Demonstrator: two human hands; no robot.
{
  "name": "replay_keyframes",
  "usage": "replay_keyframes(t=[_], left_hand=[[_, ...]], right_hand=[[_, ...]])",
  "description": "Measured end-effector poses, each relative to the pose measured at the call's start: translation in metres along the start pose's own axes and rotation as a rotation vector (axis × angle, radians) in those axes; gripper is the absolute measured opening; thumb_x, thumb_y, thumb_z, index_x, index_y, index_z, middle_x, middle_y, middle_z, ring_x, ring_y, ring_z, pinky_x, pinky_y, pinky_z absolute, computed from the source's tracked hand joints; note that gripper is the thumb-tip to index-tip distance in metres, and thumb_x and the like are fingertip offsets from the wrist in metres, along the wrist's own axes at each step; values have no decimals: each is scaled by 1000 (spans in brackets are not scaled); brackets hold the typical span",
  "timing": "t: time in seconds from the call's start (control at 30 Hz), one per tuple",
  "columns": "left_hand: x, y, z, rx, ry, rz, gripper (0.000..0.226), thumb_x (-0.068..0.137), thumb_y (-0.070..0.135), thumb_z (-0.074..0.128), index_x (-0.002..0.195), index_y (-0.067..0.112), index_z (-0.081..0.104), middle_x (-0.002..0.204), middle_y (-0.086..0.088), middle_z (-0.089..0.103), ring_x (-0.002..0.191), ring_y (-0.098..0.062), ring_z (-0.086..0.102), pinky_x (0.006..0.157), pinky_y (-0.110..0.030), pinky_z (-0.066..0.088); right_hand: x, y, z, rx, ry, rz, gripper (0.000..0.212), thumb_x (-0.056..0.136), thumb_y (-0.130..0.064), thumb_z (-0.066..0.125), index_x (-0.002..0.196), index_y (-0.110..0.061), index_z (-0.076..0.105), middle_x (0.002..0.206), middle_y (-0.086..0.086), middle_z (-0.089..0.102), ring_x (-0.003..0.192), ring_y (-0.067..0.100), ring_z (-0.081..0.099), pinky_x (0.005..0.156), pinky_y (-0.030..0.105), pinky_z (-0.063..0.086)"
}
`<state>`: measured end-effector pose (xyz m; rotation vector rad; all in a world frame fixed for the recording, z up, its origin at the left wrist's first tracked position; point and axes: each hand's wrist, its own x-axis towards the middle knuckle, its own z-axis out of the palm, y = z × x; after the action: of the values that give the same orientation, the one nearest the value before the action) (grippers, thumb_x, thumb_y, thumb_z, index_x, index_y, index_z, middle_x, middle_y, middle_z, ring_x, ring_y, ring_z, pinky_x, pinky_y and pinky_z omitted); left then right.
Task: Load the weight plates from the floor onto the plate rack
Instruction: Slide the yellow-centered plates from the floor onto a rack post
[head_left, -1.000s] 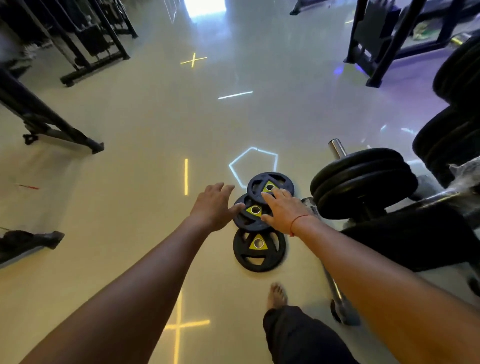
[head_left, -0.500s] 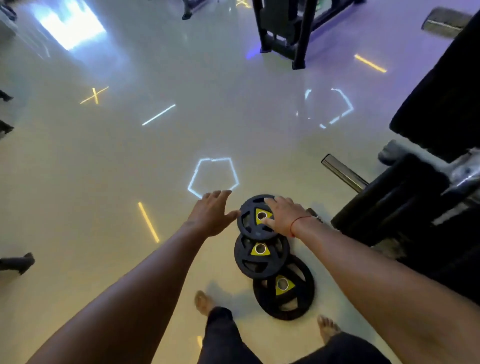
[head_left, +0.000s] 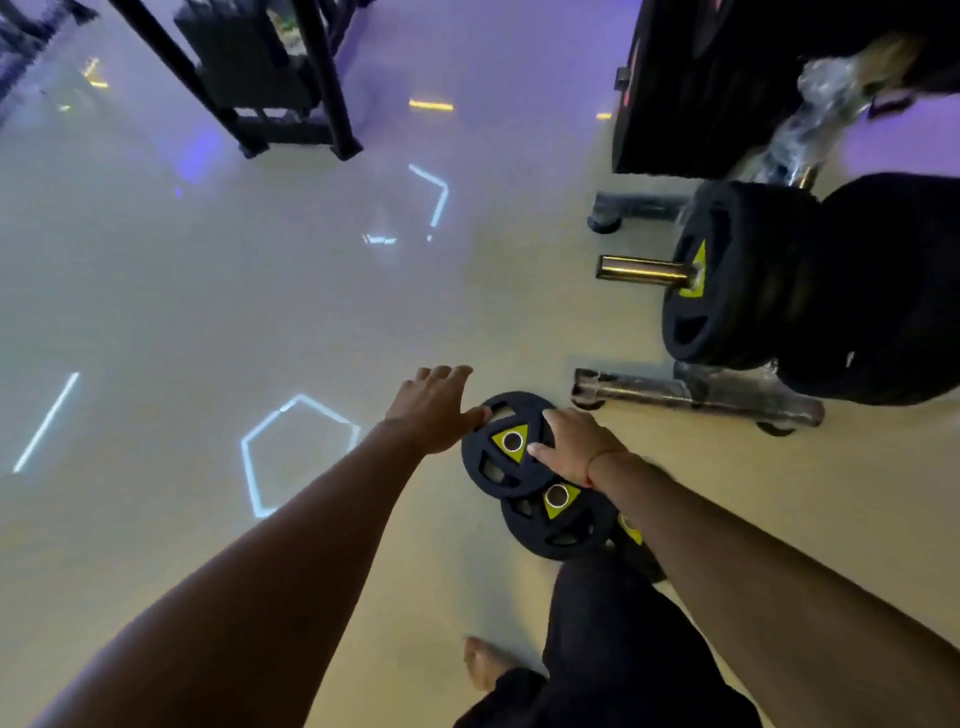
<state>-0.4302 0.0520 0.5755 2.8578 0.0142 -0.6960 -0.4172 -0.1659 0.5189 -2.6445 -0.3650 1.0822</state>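
The plate rack (head_left: 737, 270), at the right edge of the floor (head_left: 208, 312), already carries large black plates on a horizontal steel peg (head_left: 644, 270) with bare length left. Near its foot lie three small weight plates, overlapping in a row; the nearest one (head_left: 636, 540) is mostly hidden by the right forearm. The far plate (head_left: 506, 447) is a black disc with cut-out grip slots and a yellow triangle round its bore. It will likely be dense, rigid and matte, best taken by rim or slots. The left hand (head_left: 434, 408) touches its left rim, fingers spread; the right hand (head_left: 576, 441) lies on its right side, grip unclear through blur.
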Motion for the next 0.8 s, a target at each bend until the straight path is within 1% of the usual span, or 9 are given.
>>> replay_keyframes(t=[0.13, 0.2, 0.27, 0.33, 0.37, 0.43, 0.57, 0.73, 0.8], left_hand=[[25, -12, -9, 101, -32, 167, 69, 99, 58, 48, 156, 22, 32, 156, -9, 41, 142, -32, 37, 112, -47, 35], [40, -21, -15, 130, -51, 214, 67, 101, 57, 45, 157, 24, 31, 158, -9, 39, 143, -32, 35, 113, -47, 34], [58, -36, -18, 104, -39, 199, 65, 101, 57, 44, 157, 25, 32, 158, -8, 40, 144, -31, 35, 114, -46, 34], [77, -49, -14, 68, -76, 172, 66, 101, 58, 44, 156, 24, 33, 158, -9, 40, 144, -32, 35, 114, -47, 34], [88, -55, -10, 70, -102, 167, 67, 101, 58, 45, 156, 24, 33, 158, -9, 40, 144, -32, 35, 114, -48, 34], [111, -63, 4, 68, -149, 159, 67, 101, 58, 46, 156, 23, 33, 158, -10, 40, 144, -33, 35, 113, -48, 34], [159, -64, 54, 27, -284, 196, 67, 100, 57, 47, 156, 23, 34, 157, -9, 42, 143, -32, 36, 112, -46, 34], [253, -74, 158, 28, -424, 281, 62, 100, 54, 48, 153, 23, 36, 150, -10, 49, 135, -34, 44, 108, -47, 41], [299, -87, 211, 46, -465, 315, 63, 100, 53, 49, 154, 25, 34, 149, -11, 51, 134, -35, 45, 107, -49, 43]], right_hand=[[12, -15, 20, 119, 32, 120, 64, 98, -49, 51, 150, -14, 38, 153, 11, 41, 139, 31, 40, 109, 46, 40], [29, -24, 30, 186, 39, 161, 66, 97, -52, 52, 149, -14, 40, 152, 10, 43, 138, 31, 41, 111, 45, 40], [53, -32, 39, 248, 35, 202, 64, 94, -55, 53, 143, -14, 45, 145, 11, 50, 132, 32, 47, 107, 46, 44], [74, -40, 45, 331, 40, 247, 62, 94, -53, 55, 142, -14, 47, 136, 10, 58, 123, 31, 56, 100, 45, 49], [83, -44, 47, 373, 61, 264, 61, 95, -51, 55, 143, -14, 46, 134, 10, 59, 120, 30, 58, 98, 44, 50], [99, -46, 51, 452, 108, 302, 61, 97, -48, 56, 145, -12, 45, 138, 12, 55, 122, 30, 57, 98, 42, 50], [131, -35, 82, 567, 108, 398, 58, 98, -45, 55, 144, -11, 44, 139, 12, 53, 126, 32, 52, 98, 43, 48], [206, 0, 155, 705, 152, 576, 54, 95, -46, 58, 137, -13, 50, 138, 11, 56, 127, 31, 53, 94, 41, 47], [246, 19, 192, 748, 162, 630, 59, 97, -45, 57, 143, -10, 45, 144, 13, 52, 134, 32, 48, 103, 43, 44]])
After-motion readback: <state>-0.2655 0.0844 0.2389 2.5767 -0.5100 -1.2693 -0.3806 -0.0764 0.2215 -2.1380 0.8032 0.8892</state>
